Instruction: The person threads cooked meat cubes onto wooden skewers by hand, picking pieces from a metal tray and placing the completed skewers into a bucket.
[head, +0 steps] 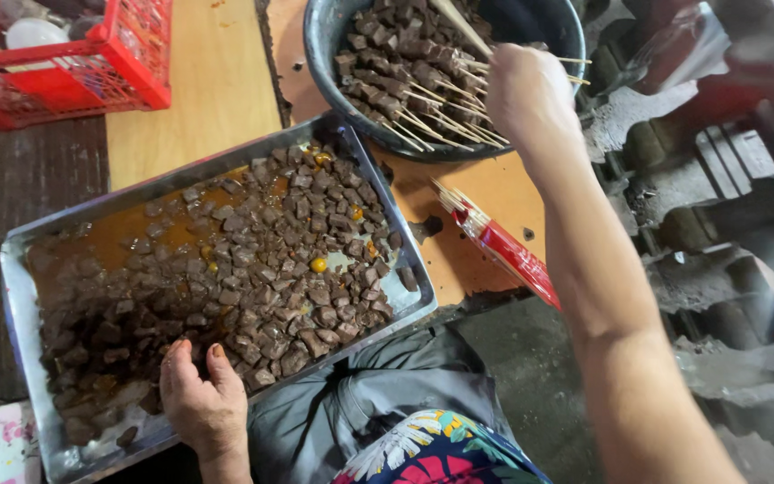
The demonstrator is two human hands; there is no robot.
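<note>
My right hand (530, 94) is far out over the dark bowl (333, 67), its grip closed around the near ends of the skewers (423, 112), whose long axes run left and away toward the meat-laden tips. My left hand (201, 399) lies near me, fingers curled down into the meat cubes (262, 260) at the near edge of the metal tray (20, 296), holding nothing I can make out.

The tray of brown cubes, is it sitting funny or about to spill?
A little. The metal tray lies askew on the wooden board, its near corner over the person's lap. The left hand rests on that edge. Sauce has pooled inside at the far side; none has spilled.
</note>
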